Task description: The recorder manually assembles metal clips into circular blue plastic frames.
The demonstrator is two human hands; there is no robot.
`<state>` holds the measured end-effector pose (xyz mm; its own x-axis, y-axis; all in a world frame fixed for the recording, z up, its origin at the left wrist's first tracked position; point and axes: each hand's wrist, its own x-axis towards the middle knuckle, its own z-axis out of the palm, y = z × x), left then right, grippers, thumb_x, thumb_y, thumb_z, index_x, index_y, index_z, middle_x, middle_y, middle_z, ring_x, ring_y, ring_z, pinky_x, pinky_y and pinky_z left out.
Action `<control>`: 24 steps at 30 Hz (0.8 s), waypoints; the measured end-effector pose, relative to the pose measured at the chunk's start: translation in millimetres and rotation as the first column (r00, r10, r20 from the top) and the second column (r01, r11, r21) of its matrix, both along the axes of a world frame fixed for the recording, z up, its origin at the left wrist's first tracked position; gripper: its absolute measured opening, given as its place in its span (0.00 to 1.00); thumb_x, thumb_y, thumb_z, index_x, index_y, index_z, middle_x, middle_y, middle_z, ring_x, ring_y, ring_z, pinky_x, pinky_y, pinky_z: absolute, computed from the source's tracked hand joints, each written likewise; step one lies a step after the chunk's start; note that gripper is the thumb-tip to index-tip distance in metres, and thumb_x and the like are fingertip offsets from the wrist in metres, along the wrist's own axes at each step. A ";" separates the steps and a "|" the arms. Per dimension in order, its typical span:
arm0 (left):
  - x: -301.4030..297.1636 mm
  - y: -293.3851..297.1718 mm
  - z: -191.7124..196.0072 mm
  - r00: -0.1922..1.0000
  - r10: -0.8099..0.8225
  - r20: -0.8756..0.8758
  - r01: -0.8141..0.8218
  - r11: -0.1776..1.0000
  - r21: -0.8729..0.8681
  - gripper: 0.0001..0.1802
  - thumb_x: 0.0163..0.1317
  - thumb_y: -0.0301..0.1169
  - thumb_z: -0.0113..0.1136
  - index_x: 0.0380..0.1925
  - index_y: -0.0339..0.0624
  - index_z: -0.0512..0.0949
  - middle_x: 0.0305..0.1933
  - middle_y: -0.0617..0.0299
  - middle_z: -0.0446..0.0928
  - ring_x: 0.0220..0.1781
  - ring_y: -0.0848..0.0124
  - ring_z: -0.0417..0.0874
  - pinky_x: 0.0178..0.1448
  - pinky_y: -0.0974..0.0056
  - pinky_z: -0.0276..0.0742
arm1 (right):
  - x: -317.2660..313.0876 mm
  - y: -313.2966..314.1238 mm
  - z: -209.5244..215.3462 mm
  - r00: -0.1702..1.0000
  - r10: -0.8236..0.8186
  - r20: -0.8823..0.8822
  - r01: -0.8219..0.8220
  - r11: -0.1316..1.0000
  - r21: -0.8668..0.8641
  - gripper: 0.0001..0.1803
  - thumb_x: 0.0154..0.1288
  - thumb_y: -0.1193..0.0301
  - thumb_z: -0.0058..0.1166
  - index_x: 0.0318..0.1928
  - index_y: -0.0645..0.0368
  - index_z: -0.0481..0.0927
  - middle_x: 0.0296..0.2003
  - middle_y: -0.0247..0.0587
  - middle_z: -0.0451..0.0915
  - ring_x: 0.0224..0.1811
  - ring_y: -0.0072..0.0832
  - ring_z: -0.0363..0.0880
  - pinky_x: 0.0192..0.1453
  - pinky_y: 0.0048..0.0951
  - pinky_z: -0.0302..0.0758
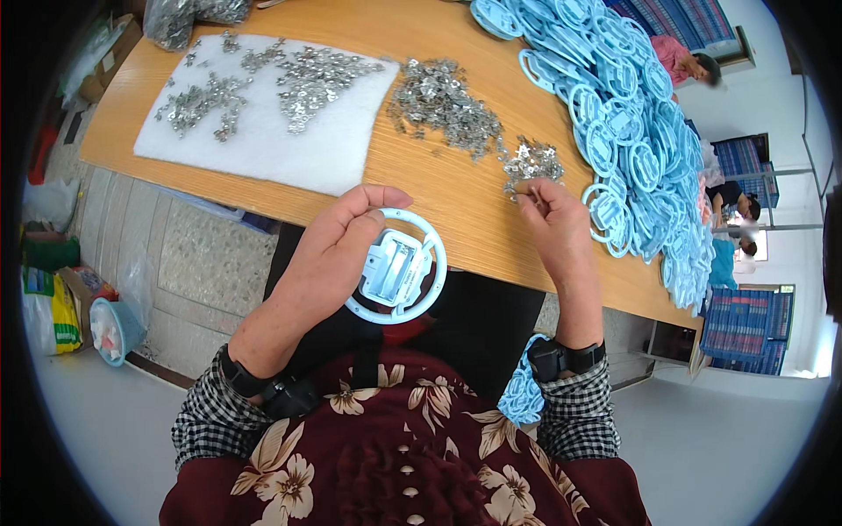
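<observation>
just off the near edge of the brown wooden table (474,210), the left hand (326,245) pinches the rim of a light blue plastic wheel-shaped part (396,270), probably to keep its hollow side up. the right hand (560,230) has fingertips bunched by small silvery metal pieces (533,159), likely heaped there for easy reach; can't tell if they've got one.

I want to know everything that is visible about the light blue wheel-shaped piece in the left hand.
The wheel-shaped piece is light blue and looks like hard plastic. A round rim surrounds a box-like middle with an open rectangular hollow; small dots on the rim may be holes. The hollow faces the camera. The left hand grips its upper left side, covering part of the rim. It is held by the table's near edge; whether they touch is unclear.
</observation>
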<state>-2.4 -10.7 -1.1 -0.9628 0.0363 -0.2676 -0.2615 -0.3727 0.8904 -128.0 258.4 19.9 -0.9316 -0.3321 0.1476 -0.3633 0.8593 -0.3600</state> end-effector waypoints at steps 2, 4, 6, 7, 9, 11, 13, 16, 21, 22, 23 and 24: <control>-2.5 5.8 0.5 1.000 -0.018 -0.009 0.018 1.000 -0.006 0.16 0.74 0.29 0.44 0.55 0.38 0.76 0.39 0.66 0.82 0.38 0.83 0.80 0.44 0.75 0.76 | 2.7 0.6 -5.3 0.998 0.029 -0.053 -0.030 0.999 -0.015 0.09 0.65 0.74 0.63 0.44 0.62 0.84 0.29 0.41 0.80 0.28 0.28 0.78 0.36 0.30 0.75; -3.9 10.7 2.4 0.999 -0.036 -0.019 0.035 0.999 -0.019 0.16 0.74 0.29 0.44 0.54 0.37 0.76 0.39 0.66 0.82 0.38 0.83 0.80 0.44 0.75 0.76 | 0.5 -4.0 -8.6 0.983 0.103 -0.151 -0.104 0.995 0.001 0.08 0.64 0.74 0.64 0.43 0.62 0.84 0.32 0.43 0.81 0.30 0.32 0.80 0.38 0.32 0.76; -3.9 13.5 3.7 0.998 -0.048 -0.033 0.046 0.997 -0.058 0.16 0.74 0.29 0.44 0.54 0.37 0.77 0.39 0.66 0.82 0.38 0.83 0.80 0.44 0.75 0.76 | -3.0 -6.0 -12.3 0.982 0.107 -0.155 -0.105 0.994 0.025 0.08 0.64 0.74 0.64 0.43 0.61 0.84 0.34 0.44 0.81 0.33 0.36 0.81 0.39 0.34 0.77; -4.5 14.5 3.4 0.998 -0.055 -0.041 0.052 0.996 -0.075 0.15 0.74 0.29 0.44 0.54 0.37 0.77 0.39 0.66 0.82 0.38 0.83 0.80 0.44 0.75 0.76 | -4.1 -6.4 -13.9 0.982 0.110 -0.157 -0.105 0.994 0.040 0.08 0.64 0.74 0.64 0.43 0.61 0.84 0.35 0.45 0.82 0.34 0.38 0.82 0.40 0.35 0.77; -5.2 15.0 5.3 0.998 -0.062 -0.021 0.061 0.996 -0.069 0.16 0.75 0.28 0.43 0.54 0.36 0.77 0.41 0.65 0.81 0.40 0.83 0.80 0.45 0.74 0.77 | 0.9 -8.3 -10.2 0.983 0.126 -0.135 -0.126 0.992 0.011 0.08 0.63 0.75 0.65 0.43 0.62 0.84 0.33 0.43 0.80 0.32 0.34 0.80 0.38 0.32 0.76; -3.9 16.4 4.9 0.998 -0.056 -0.008 0.055 0.996 -0.065 0.16 0.75 0.28 0.43 0.54 0.36 0.77 0.41 0.65 0.81 0.40 0.82 0.80 0.45 0.73 0.77 | 5.7 -6.2 -10.4 0.993 0.098 -0.072 -0.102 0.993 -0.060 0.09 0.63 0.74 0.64 0.44 0.61 0.84 0.34 0.45 0.81 0.33 0.37 0.80 0.39 0.34 0.76; -3.6 17.9 2.1 0.999 -0.041 -0.010 0.040 0.997 -0.064 0.15 0.74 0.29 0.44 0.53 0.36 0.77 0.40 0.65 0.82 0.39 0.83 0.81 0.44 0.74 0.77 | 8.2 -3.2 -13.0 0.999 0.025 0.034 -0.019 0.986 -0.166 0.10 0.63 0.71 0.63 0.45 0.58 0.85 0.39 0.49 0.84 0.37 0.46 0.83 0.43 0.40 0.78; -6.9 21.4 -2.9 0.995 -0.080 -0.061 0.071 0.988 -0.137 0.15 0.75 0.28 0.44 0.53 0.37 0.77 0.40 0.66 0.82 0.40 0.83 0.81 0.44 0.74 0.77 | 14.7 -6.2 -5.2 0.989 -0.041 0.140 0.074 0.969 -0.237 0.10 0.63 0.72 0.64 0.45 0.57 0.85 0.37 0.47 0.85 0.33 0.41 0.84 0.40 0.38 0.78; -12.4 26.2 0.6 0.989 -0.130 -0.076 0.120 0.984 -0.131 0.14 0.76 0.29 0.44 0.52 0.37 0.78 0.40 0.67 0.81 0.40 0.84 0.80 0.45 0.75 0.77 | 13.8 -8.0 -13.1 0.993 0.020 0.115 0.010 0.967 -0.254 0.11 0.64 0.69 0.63 0.46 0.57 0.84 0.35 0.46 0.85 0.32 0.39 0.84 0.39 0.38 0.78; -12.8 27.3 -0.9 0.987 -0.136 -0.084 0.123 0.982 -0.140 0.14 0.76 0.29 0.44 0.52 0.37 0.78 0.41 0.67 0.81 0.40 0.84 0.80 0.44 0.75 0.77 | 12.0 -12.0 -15.1 0.994 0.031 0.107 -0.001 0.964 -0.266 0.12 0.65 0.68 0.63 0.47 0.57 0.84 0.34 0.45 0.85 0.32 0.39 0.84 0.40 0.38 0.78; -13.0 28.1 -2.3 0.987 -0.136 -0.086 0.123 0.982 -0.141 0.14 0.76 0.29 0.44 0.52 0.37 0.78 0.40 0.67 0.81 0.39 0.84 0.80 0.44 0.75 0.76 | 11.3 -16.5 -14.0 0.994 0.032 0.100 -0.007 0.972 -0.236 0.12 0.65 0.68 0.62 0.47 0.57 0.84 0.35 0.46 0.85 0.34 0.41 0.84 0.41 0.39 0.78; -13.1 28.4 -3.7 0.987 -0.137 -0.087 0.124 0.982 -0.142 0.14 0.76 0.29 0.44 0.52 0.37 0.77 0.40 0.68 0.81 0.39 0.84 0.80 0.44 0.75 0.76 | 10.8 -22.6 -10.4 0.995 0.032 0.094 -0.013 0.979 -0.206 0.12 0.65 0.68 0.62 0.47 0.58 0.84 0.36 0.47 0.85 0.36 0.42 0.84 0.43 0.39 0.78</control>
